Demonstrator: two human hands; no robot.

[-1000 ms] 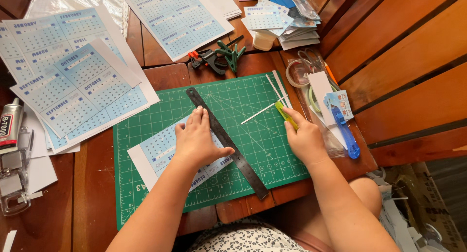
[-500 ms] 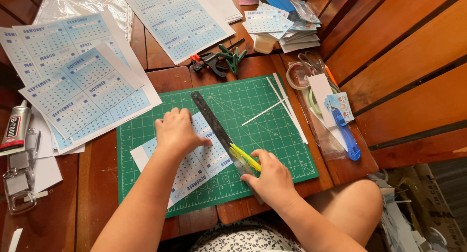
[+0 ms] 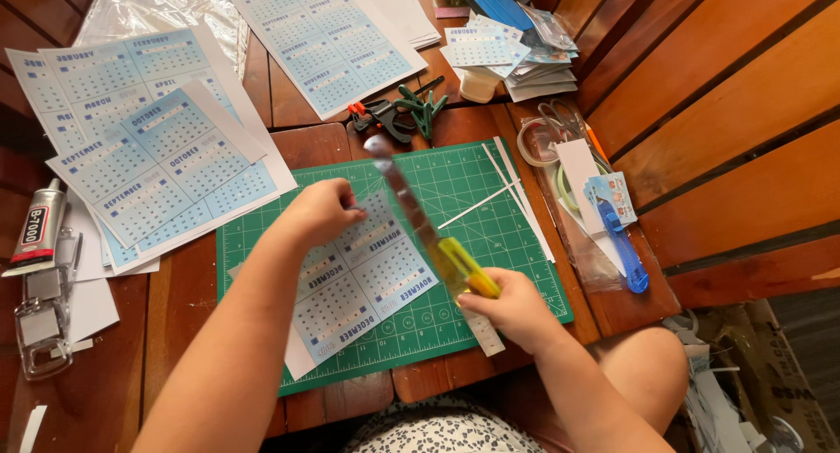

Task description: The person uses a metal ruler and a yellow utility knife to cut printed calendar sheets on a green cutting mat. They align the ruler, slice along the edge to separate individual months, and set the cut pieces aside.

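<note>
A green cutting mat [image 3: 516, 243] lies on the wooden table in front of me. On it rests a pale blue calendar sheet [image 3: 367, 282] with several month blocks. My left hand [image 3: 319, 212] is closed, pinching the sheet's upper edge. My right hand [image 3: 516, 311] sits at the mat's near edge, gripping a yellow utility knife [image 3: 459, 265]. A long dark metal ruler [image 3: 407, 195] runs diagonally under the knife, and its far end looks blurred and raised off the mat.
More printed calendar sheets [image 3: 149, 156] lie at left and at the top [image 3: 328, 42]. A glue tube [image 3: 39, 226] is at the far left. Small clamps [image 3: 398, 112], cut cards [image 3: 499, 55], paper strips [image 3: 512, 186], a tape roll and a blue tool [image 3: 621, 243] line the right side.
My right hand brought the yellow knife from the mat's right edge to the ruler, then nearer me. My left hand left the ruler and took the sheet's edge. The ruler's far end lifted.
</note>
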